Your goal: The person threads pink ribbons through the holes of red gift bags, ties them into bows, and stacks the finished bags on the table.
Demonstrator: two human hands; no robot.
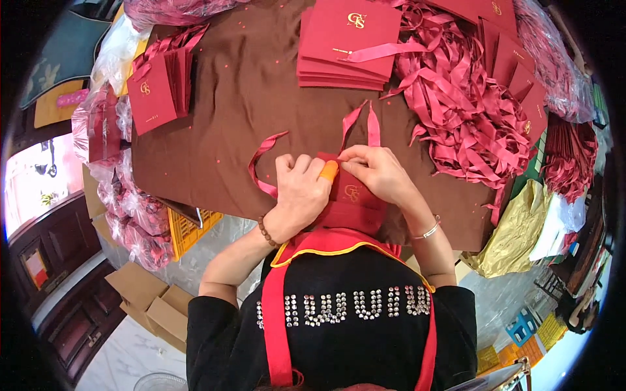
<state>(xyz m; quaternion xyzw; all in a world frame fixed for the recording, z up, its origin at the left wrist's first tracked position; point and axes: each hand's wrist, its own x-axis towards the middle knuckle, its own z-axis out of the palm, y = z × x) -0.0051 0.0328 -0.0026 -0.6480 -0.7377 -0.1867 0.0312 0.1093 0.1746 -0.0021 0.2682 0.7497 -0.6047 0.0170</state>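
A small red paper gift bag (353,194) with a gold emblem lies at the table's near edge, close to my body. My left hand (303,188) is closed on its left top corner; an orange finger cover (329,171) sits on one finger. At the bag's top edge my right hand (379,171) pinches with thumb and fingertips; what exactly is between them is partly hidden. Two red ribbon ends (373,127) rise just beyond my fingers. A curled red ribbon (261,163) lies on the cloth left of my left hand.
A brown cloth (228,130) covers the table. Stacked red bags (345,45) lie at the far middle, beside a large heap of ribbons (456,111) on the right. More bags (156,91) stand at the left edge. Cardboard boxes (147,296) and a yellow crate (195,225) are below left.
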